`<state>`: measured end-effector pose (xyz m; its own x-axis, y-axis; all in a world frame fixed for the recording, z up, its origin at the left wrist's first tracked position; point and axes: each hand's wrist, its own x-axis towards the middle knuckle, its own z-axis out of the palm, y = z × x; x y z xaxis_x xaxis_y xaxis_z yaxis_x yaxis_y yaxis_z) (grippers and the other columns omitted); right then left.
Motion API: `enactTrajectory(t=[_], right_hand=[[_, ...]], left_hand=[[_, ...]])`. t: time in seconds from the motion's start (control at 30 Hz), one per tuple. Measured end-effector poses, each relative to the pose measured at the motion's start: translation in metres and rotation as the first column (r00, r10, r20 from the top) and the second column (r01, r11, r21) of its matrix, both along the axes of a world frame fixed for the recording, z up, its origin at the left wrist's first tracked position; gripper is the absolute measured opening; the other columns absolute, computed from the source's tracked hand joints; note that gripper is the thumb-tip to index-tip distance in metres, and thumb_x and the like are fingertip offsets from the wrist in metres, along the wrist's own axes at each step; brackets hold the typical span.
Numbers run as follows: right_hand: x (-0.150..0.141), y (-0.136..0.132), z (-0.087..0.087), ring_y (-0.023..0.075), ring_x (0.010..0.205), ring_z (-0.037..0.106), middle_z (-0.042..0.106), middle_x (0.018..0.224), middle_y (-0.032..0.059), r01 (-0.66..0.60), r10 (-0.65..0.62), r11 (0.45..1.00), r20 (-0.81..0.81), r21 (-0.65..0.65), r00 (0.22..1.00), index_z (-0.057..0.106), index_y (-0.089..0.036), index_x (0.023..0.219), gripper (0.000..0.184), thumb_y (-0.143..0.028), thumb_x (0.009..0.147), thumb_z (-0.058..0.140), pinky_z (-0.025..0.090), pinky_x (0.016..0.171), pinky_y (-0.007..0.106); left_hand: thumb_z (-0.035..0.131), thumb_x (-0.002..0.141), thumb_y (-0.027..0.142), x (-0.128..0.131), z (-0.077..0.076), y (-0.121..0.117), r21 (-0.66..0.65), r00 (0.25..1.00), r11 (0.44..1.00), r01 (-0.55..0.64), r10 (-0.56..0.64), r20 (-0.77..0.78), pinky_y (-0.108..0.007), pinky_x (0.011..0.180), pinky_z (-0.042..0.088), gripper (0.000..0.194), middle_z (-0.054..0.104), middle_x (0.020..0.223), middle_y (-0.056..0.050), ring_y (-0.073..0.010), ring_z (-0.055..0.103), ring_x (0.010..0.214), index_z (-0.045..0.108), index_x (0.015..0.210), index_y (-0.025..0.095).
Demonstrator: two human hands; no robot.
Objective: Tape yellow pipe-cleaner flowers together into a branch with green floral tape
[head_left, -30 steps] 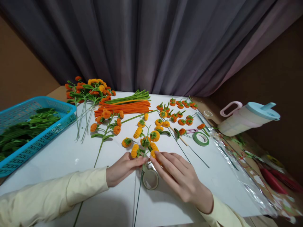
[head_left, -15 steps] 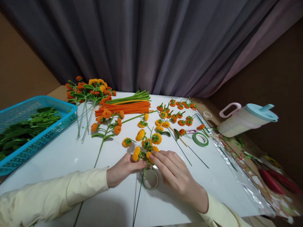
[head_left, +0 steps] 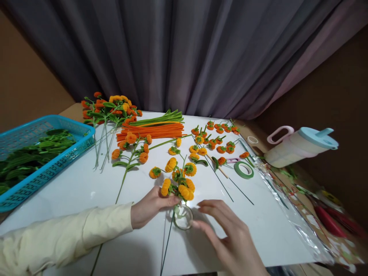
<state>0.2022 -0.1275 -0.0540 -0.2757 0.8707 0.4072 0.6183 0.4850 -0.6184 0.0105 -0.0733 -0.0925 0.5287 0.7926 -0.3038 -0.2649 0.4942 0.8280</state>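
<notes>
My left hand (head_left: 153, 206) pinches the stem of a spray of yellow-orange pipe-cleaner flowers (head_left: 186, 191), just under the blossoms. A dark wire stem (head_left: 167, 241) runs down from the pinch toward the front of the table. Right below the blossoms a roll of tape (head_left: 184, 217) hangs or stands by the stem, a strip of it running up to the spray. My right hand (head_left: 227, 234) is to the right, fingers apart and curved, with nothing between them. Its thumb tip is at the roll's right edge; whether they touch I cannot tell.
At left stands a blue basket (head_left: 83, 140) of green leaves. Orange and green pipe cleaners (head_left: 155, 131) lie at the back beside finished orange sprays (head_left: 130, 149). Loose flower heads (head_left: 220, 149), green tape (head_left: 243, 170) and a tumbler (head_left: 287, 149) are to the right.
My right hand has let go of the yellow flower and moved down and right, its fingers spreading. My left hand keeps its pinch on the stem, almost unmoved.
</notes>
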Motion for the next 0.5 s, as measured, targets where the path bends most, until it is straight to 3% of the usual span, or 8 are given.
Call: enactTrajectory(t=[0.1, 0.3, 0.4, 0.5], right_hand=[[-0.02, -0.002, -0.014, 0.0233, 0.087, 0.063, 0.068, 0.092, 0.0079, 0.011, -0.045, 0.986, -0.205, -0.163, 0.978, 0.063, -0.018, 0.097, 0.029, -0.035, 0.076, 0.072, 0.052, 0.075, 0.03], [-0.05, -0.001, -0.029, 0.0192, 0.074, 0.063, 0.067, 0.076, 0.0035, 0.12, -0.358, 0.868, -0.441, -0.481, 0.823, 0.061, -0.018, 0.08, 0.02, -0.036, 0.076, 0.068, 0.05, 0.067, 0.025], [-0.055, -0.005, -0.031, 0.0189, 0.071, 0.062, 0.066, 0.072, 0.0038, 0.103, -0.393, 0.836, -0.458, -0.538, 0.797, 0.063, -0.017, 0.076, 0.021, -0.037, 0.075, 0.067, 0.049, 0.066, 0.025], [-0.058, -0.007, -0.035, 0.0203, 0.073, 0.06, 0.066, 0.073, 0.0052, 0.161, -0.413, 0.846, -0.433, -0.509, 0.802, 0.067, -0.017, 0.077, 0.019, -0.036, 0.077, 0.064, 0.047, 0.068, 0.027]], left_hand=[[0.076, 0.069, 0.032, 0.0, 0.001, 0.0, 0.01, 1.0, 1.0, 0.007, -0.007, 0.012, -0.03, 0.078, 0.041, 0.024, 0.061, 0.07, -0.003, -0.0158, 0.054, 0.074, 0.065, 0.074, 0.011], [0.077, 0.068, 0.03, 0.0, -0.001, -0.002, -0.02, 1.0, 0.999, -0.028, 0.028, 0.003, -0.025, 0.072, 0.042, 0.023, 0.059, 0.068, -0.001, -0.0128, 0.053, 0.071, 0.063, 0.065, 0.011], [0.077, 0.068, 0.03, 0.0, -0.002, -0.002, -0.023, 0.999, 0.999, -0.035, 0.035, -0.002, -0.023, 0.066, 0.042, 0.024, 0.058, 0.064, 0.0, -0.0112, 0.051, 0.066, 0.061, 0.062, 0.012], [0.076, 0.069, 0.029, 0.0, -0.002, -0.002, -0.031, 0.999, 0.999, -0.035, 0.035, 0.014, -0.023, 0.064, 0.042, 0.024, 0.058, 0.062, 0.0, -0.0109, 0.051, 0.064, 0.061, 0.06, 0.012]])
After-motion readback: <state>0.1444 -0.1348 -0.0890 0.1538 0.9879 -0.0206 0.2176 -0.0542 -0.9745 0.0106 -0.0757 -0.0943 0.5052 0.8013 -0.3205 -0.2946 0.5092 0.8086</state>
